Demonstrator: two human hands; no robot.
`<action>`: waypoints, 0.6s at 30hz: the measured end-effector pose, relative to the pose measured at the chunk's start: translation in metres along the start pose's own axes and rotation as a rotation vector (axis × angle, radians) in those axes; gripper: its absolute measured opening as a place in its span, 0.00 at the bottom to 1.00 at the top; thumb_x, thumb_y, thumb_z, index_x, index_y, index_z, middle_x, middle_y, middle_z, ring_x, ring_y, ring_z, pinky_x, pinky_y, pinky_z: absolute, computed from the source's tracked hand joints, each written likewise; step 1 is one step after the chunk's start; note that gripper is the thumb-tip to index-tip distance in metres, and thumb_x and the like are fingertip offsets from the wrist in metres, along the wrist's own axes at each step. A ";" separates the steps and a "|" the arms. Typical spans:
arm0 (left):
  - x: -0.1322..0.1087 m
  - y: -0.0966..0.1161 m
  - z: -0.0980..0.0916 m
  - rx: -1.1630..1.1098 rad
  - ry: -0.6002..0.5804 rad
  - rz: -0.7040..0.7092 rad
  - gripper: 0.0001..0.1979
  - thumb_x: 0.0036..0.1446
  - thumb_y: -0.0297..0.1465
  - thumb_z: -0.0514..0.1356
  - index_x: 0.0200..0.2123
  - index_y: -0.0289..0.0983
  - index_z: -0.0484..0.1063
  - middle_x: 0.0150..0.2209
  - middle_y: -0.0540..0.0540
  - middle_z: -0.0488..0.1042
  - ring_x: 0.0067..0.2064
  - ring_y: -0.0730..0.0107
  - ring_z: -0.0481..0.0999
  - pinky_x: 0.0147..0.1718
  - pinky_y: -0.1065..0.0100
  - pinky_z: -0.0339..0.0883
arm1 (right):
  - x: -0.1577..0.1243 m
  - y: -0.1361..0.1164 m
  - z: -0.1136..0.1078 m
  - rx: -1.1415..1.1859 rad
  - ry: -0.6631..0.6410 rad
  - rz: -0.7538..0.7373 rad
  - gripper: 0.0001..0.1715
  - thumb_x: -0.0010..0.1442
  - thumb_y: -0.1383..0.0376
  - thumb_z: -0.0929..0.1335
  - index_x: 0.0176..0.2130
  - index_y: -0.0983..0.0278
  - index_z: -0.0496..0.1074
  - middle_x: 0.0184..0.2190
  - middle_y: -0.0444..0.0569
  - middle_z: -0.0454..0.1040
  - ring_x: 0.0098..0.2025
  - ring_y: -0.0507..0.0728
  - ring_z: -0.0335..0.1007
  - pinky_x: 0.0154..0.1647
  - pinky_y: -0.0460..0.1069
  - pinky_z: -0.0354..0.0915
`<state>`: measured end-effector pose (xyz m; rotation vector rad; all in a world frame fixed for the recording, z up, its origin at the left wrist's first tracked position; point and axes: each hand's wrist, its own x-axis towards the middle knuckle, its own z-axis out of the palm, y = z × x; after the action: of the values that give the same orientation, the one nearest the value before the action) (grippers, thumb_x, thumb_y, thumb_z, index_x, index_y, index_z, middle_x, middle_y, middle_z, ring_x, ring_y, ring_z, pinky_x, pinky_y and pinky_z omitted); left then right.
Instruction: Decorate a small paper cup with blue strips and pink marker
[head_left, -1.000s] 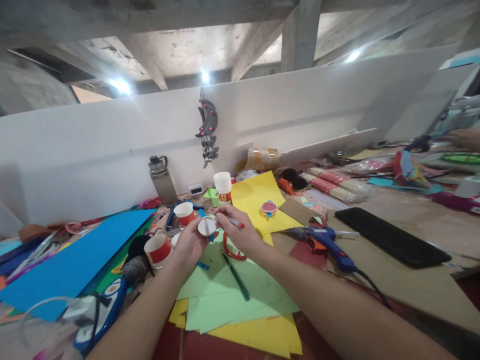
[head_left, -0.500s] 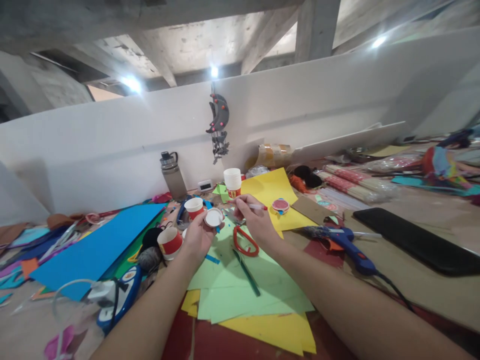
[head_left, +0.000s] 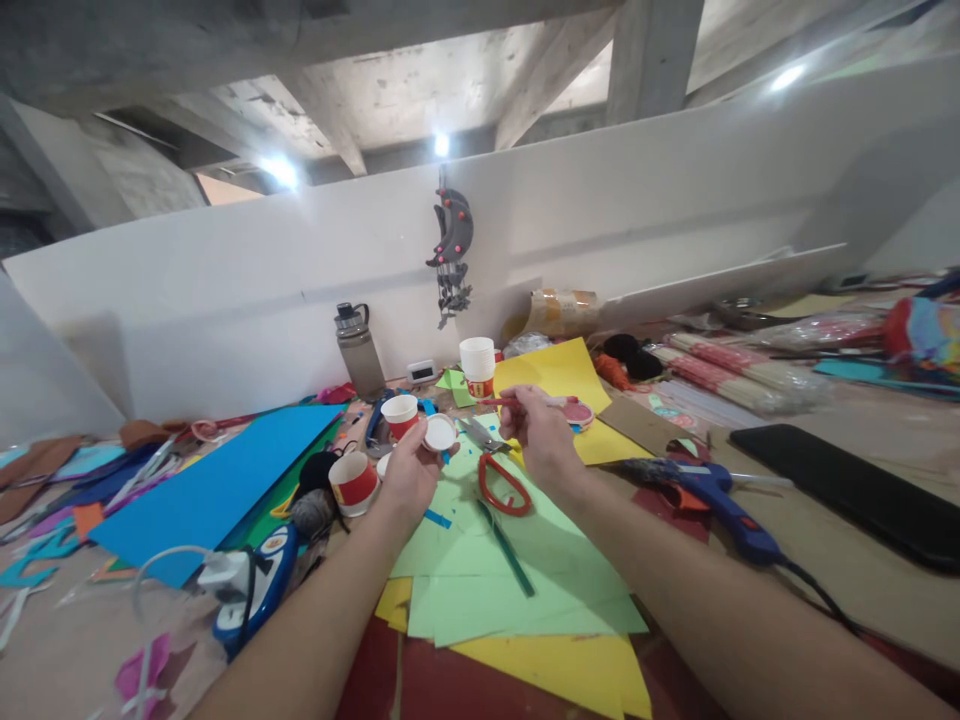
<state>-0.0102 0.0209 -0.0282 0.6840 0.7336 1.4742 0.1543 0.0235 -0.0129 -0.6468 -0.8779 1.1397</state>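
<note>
The pen (head_left: 562,401) is held up by the right hand (head_left: 541,435), whose fingertips pinch it; its long axis runs nearly level, left to right, one end pointing left past the fingers, the red-tipped end pointing right. Nearest, yellow sheets (head_left: 562,668) lie beneath pale green sheets (head_left: 581,590). On the green, a dark green stick (head_left: 513,561) slants away to the left. Just beyond it are scissors (head_left: 481,436), red handles nearer, blades pointing away and leftward. The left hand (head_left: 411,478) pinches a white disc (head_left: 440,433) by its edge, the flat face turned toward the camera, with a blue strip (head_left: 448,457) showing at its lower right. Near that hand, one red-and-white cup (head_left: 355,490) is tipped, its mouth raised. Farther off, a cup stack (head_left: 477,362) stands upright; a grey bottle (head_left: 361,360) leans slightly left.
</note>
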 end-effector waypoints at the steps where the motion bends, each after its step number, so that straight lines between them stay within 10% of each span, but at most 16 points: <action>1: 0.000 -0.001 0.000 0.000 -0.009 0.003 0.08 0.55 0.30 0.58 0.39 0.34 0.71 0.39 0.42 0.77 0.39 0.63 0.76 0.34 0.63 0.72 | -0.001 0.000 0.001 0.010 -0.021 0.009 0.09 0.53 0.59 0.65 0.31 0.63 0.68 0.18 0.40 0.66 0.19 0.48 0.59 0.18 0.44 0.56; 9: -0.002 -0.003 0.001 0.024 -0.036 0.003 0.10 0.56 0.31 0.58 0.40 0.33 0.71 0.41 0.40 0.76 0.40 0.61 0.77 0.34 0.63 0.72 | -0.002 0.001 0.002 -0.162 -0.078 0.041 0.08 0.52 0.62 0.63 0.34 0.61 0.65 0.25 0.42 0.69 0.25 0.51 0.63 0.22 0.46 0.61; 15: 0.000 -0.002 0.000 0.051 0.018 -0.004 0.10 0.56 0.32 0.58 0.40 0.34 0.70 0.38 0.41 0.77 0.38 0.61 0.78 0.31 0.65 0.73 | 0.012 -0.004 -0.019 -1.148 -0.166 -0.337 0.14 0.58 0.69 0.61 0.43 0.62 0.69 0.39 0.51 0.69 0.41 0.56 0.65 0.41 0.50 0.61; 18: -0.001 -0.002 0.001 0.086 0.017 -0.018 0.11 0.55 0.33 0.58 0.40 0.34 0.70 0.38 0.40 0.77 0.37 0.61 0.78 0.29 0.66 0.73 | 0.017 -0.004 -0.030 -1.561 -0.293 -0.271 0.23 0.51 0.79 0.62 0.45 0.65 0.71 0.42 0.57 0.68 0.44 0.61 0.63 0.42 0.51 0.60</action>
<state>-0.0080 0.0195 -0.0296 0.7288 0.8180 1.4399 0.1840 0.0382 -0.0211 -1.5405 -2.0207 0.0841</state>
